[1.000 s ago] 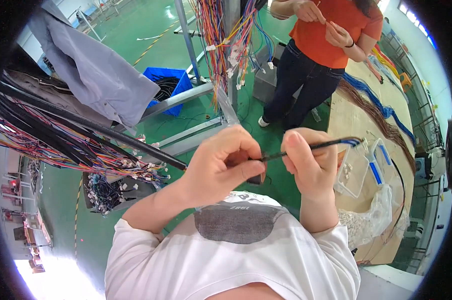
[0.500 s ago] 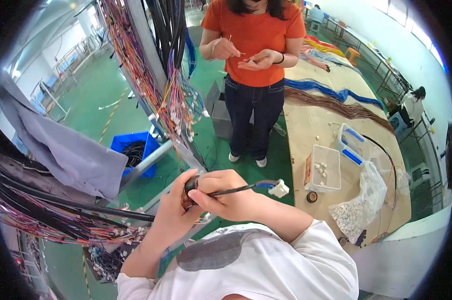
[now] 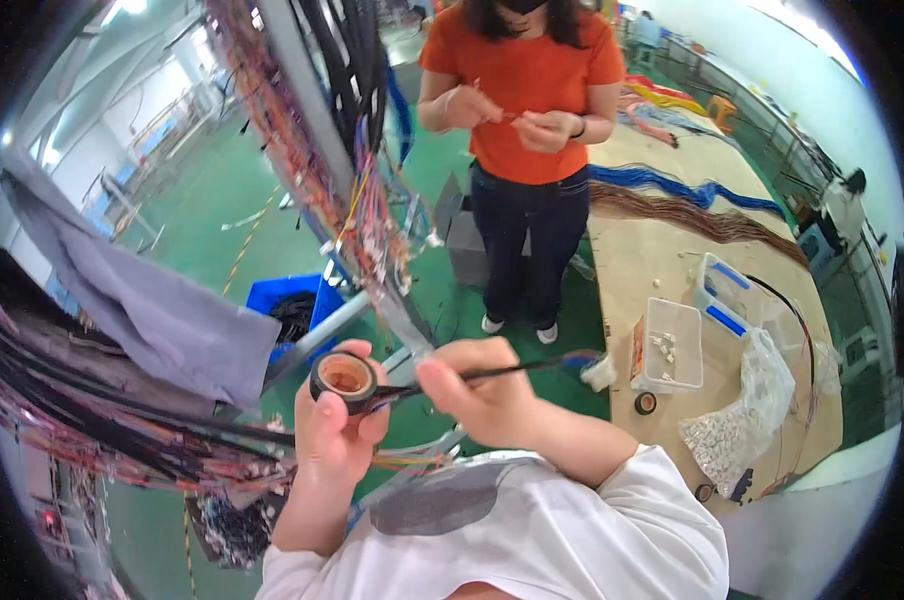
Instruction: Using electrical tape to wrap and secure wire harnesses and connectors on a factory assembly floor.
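Observation:
My left hand (image 3: 324,440) grips a roll of black tape (image 3: 346,386), its brown core facing up between thumb and fingers. A black strip runs from the roll toward my right hand (image 3: 487,395), whose fingers are closed around a thin black cable (image 3: 547,363). To the right of that hand, the cable ends in blue and dark wires and a white connector (image 3: 600,373), smeared by motion. Where tape and cable meet is partly hidden by my right fingers. Yellowish wires (image 3: 412,460) hang below my hands.
A co-worker in an orange shirt (image 3: 532,90) stands ahead, handling something small. On the table (image 3: 632,255) at right are a clear box of white connectors (image 3: 672,345), a bag of white parts (image 3: 727,440) and a tape roll (image 3: 645,403). Wire bundles (image 3: 302,190) hang on a frame at left.
My hands have moved apart. The tape roll has turned core-up in my left hand, and a black strip now spans to my right hand. The view has shifted slightly.

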The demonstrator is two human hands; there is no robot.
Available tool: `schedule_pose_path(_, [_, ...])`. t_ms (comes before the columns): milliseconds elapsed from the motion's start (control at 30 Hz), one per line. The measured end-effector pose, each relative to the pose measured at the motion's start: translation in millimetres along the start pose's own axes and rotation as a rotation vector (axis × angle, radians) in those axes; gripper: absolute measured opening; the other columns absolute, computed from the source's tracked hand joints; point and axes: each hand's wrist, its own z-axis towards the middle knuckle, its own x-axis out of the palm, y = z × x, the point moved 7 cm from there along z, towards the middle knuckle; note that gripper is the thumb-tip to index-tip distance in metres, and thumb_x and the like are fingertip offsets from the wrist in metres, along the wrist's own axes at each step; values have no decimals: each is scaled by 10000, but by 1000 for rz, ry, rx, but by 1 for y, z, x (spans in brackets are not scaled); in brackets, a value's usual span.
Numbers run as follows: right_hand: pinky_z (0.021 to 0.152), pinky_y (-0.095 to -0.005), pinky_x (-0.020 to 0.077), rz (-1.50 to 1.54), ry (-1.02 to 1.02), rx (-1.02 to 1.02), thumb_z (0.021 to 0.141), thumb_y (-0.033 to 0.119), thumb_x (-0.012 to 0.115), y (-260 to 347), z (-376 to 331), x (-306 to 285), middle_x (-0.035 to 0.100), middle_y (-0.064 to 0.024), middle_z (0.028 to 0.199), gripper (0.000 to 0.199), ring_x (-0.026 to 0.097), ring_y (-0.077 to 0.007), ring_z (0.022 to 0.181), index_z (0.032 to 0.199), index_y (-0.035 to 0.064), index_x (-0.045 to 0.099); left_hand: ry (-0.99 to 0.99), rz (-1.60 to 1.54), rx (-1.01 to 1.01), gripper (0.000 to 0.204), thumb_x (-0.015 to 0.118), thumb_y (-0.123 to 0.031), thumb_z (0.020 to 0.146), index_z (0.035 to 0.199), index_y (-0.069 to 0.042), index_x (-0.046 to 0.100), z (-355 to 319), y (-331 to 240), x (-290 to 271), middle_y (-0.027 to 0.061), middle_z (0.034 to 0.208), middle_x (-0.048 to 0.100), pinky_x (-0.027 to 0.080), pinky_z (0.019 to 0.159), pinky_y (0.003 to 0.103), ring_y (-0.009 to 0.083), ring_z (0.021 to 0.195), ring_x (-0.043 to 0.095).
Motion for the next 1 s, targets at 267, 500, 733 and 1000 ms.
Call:
schedule_pose_path(267, [366, -193, 230, 32, 86, 191, 853, 167, 488, 7, 20, -8, 429, 19, 465, 298, 346, -32, 402, 597, 16, 516, 266, 234, 131, 408, 501, -365, 828, 942, 26, 534, 6, -6, 15, 78, 877, 489, 361, 536, 186, 87, 631, 475])
schedule_pose_path(500, [393, -200, 292, 31, 154, 158, 848, 123, 501, 7, 21, 0, 480, 4, 497, 263, 396, -30, 458, 637, -24, 555, 229, 370, -259, 138, 613, -65, 762, 808, -10, 496, 10, 17, 9, -8, 693, 532, 376, 497, 176, 21, 626, 485])
schedule_pose_path(733, [393, -212, 303, 22, 260, 85, 832, 111, 500, -2, 18, 8, 486, -24, 538, 219, 410, -59, 446, 657, -15, 538, 268, 784, 304, 107, 627, -28, 718, 758, -13, 530, 8, -10, 25, 49, 678, 514, 369, 476, 218, 107, 528, 479])
schedule_pose_path(1000, [412, -278, 298, -151, 328, -165, 800, 67, 506, 10, 21, 13, 454, -80, 512, 219, 418, -156, 434, 598, -18, 503, 275, 718, -187, 559, 606, 45, 705, 1188, -54, 343, 8, 15, 17, 42, 866, 527, 406, 561, 203, 62, 731, 513])
